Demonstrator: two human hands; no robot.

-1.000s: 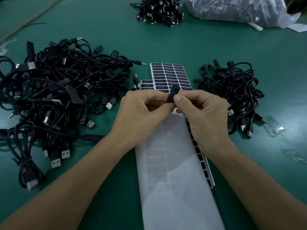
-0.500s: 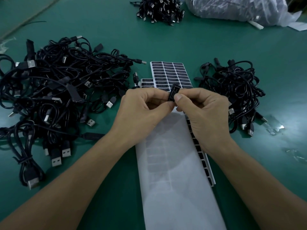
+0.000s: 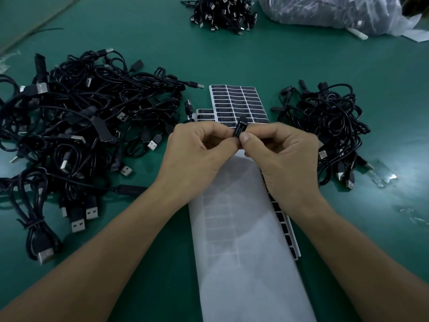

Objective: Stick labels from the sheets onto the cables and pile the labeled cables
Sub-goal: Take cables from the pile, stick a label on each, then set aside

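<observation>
Two hands meet over a peeled white backing sheet (image 3: 250, 252) on the green table (image 3: 232, 54). The left hand (image 3: 197, 154) and right hand (image 3: 285, 156) both pinch one small black label (image 3: 240, 129) between thumb and forefinger, its white print too small to read. The pinch is unchanged from half a second ago. Just behind lies a label sheet (image 3: 239, 103), its writing also illegible. A large USB cable tangle (image 3: 81, 126) sits to the left and a smaller cable pile (image 3: 325, 126) to the right. Farthest off are another cable heap (image 3: 222, 12) and a plastic bag (image 3: 325, 12).
</observation>
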